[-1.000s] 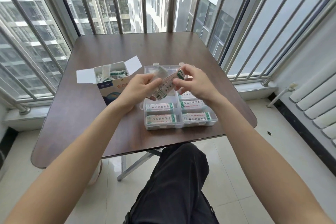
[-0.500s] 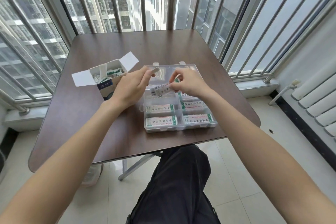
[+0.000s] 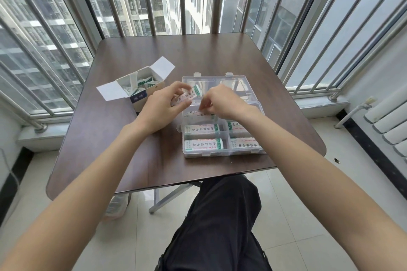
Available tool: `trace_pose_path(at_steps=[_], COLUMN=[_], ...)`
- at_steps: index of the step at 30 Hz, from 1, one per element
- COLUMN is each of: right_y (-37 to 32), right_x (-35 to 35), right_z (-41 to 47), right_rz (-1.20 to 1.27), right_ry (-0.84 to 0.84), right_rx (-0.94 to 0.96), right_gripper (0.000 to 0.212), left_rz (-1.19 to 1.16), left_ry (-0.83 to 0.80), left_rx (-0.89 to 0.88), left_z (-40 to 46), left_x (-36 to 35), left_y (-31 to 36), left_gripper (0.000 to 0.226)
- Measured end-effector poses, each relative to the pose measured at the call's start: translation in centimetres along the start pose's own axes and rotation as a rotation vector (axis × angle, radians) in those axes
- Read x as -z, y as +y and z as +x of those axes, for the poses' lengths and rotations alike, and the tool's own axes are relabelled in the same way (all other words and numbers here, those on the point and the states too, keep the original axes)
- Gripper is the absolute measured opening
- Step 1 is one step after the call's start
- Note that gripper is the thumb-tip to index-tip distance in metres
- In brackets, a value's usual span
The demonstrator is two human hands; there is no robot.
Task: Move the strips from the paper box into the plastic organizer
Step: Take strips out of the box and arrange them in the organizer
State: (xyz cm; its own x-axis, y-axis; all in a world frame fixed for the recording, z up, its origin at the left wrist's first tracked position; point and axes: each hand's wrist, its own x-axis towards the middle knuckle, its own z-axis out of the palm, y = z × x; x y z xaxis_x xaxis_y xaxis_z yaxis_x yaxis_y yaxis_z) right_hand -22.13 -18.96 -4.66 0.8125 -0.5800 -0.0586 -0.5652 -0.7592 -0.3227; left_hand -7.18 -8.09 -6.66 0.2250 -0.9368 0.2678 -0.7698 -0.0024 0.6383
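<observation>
Left hand (image 3: 161, 105) pinches strips (image 3: 187, 95) over organizer (image 3: 222, 154); right hand (image 3: 222, 102) fingertips pinch one strip (image 3: 199, 113) in a compartment.

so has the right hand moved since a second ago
Yes. The right hand has dropped from above the organizer down to its back left compartment, pinching a strip there, while the left hand holds the other strips.

Head camera looks down, forward (wide-angle) over table (image 3: 136, 156).
</observation>
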Motion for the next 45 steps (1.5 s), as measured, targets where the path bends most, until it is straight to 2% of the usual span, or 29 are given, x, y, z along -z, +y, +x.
trace_pose_path(at_steps=[4, 8, 11, 14, 17, 20, 22, 24, 29, 33, 37, 40, 45], right_y=[0.2, -0.2, -0.2, 0.1, 0.6, 1.3, 2.0, 2.6, 3.2, 2.5, 2.1, 1.8, 1.8], right_x=[0.0, 0.0, 0.2, 0.5, 1.0, 1.6, 1.9, 1.8, 0.8, 0.3, 0.0, -0.1, -0.2], right_z=[-0.3, -0.4, -0.3, -0.4, -1.1, -2.1, -2.4, -2.3, -2.0, -1.4, -0.8, -0.5, -0.2], right_rz=[-0.079, -0.194, -0.216, -0.140, -0.008, 0.218, 0.272, 0.168, 0.017, -0.101, -0.185, -0.210, -0.109], right_ry=[0.062, 0.025, -0.006, 0.000, 0.080, 0.193, 0.291, 0.317, 0.150, 0.094, 0.071, 0.058, 0.050], right_rx=[0.051, 0.080, 0.109, 0.120, 0.084, -0.015, -0.068, -0.084, -0.072, -0.052, -0.059, -0.065, -0.034], right_gripper=[0.016, 0.015, 0.016, 0.016, 0.019, 0.018, 0.016, 0.013, 0.012, 0.013, 0.018, 0.019, 0.013], left_rz=[0.019, 0.105, 0.085, -0.040, -0.159, -0.186, -0.146, -0.076, 0.077, 0.178, 0.392, 0.531, 0.572], left_ry=[0.037, 0.062, 0.063, 0.050, 0.048, -0.007, -0.095, -0.161, -0.285, -0.286, -0.145, -0.170, -0.282], left_rx=[0.024, -0.036, -0.055, -0.016, 0.063, 0.044, 0.020, 0.007, -0.033, -0.091, -0.251, -0.204, -0.135], left_z=[-0.3, -0.4, -0.7, -1.0, -0.6, 0.5, 1.3, 2.0, 2.8, 2.5, 2.1, 2.1, 2.5], left_x=[-0.1, -0.1, 0.0, 0.1, 0.4, 0.7, 0.2, -0.6, -1.6, -1.6, -1.4, -1.0, -1.0], left_y=[0.1, -0.3, -0.7, -0.9, -0.5, 0.3, 1.0, 1.6, 2.0, 1.6, 1.6, 1.4, 1.3], left_gripper=[0.034, 0.023, 0.015, 0.004, 0.019, 0.024, 0.019, 0.016, 0.020, 0.016, 0.009, 0.019, 0.028])
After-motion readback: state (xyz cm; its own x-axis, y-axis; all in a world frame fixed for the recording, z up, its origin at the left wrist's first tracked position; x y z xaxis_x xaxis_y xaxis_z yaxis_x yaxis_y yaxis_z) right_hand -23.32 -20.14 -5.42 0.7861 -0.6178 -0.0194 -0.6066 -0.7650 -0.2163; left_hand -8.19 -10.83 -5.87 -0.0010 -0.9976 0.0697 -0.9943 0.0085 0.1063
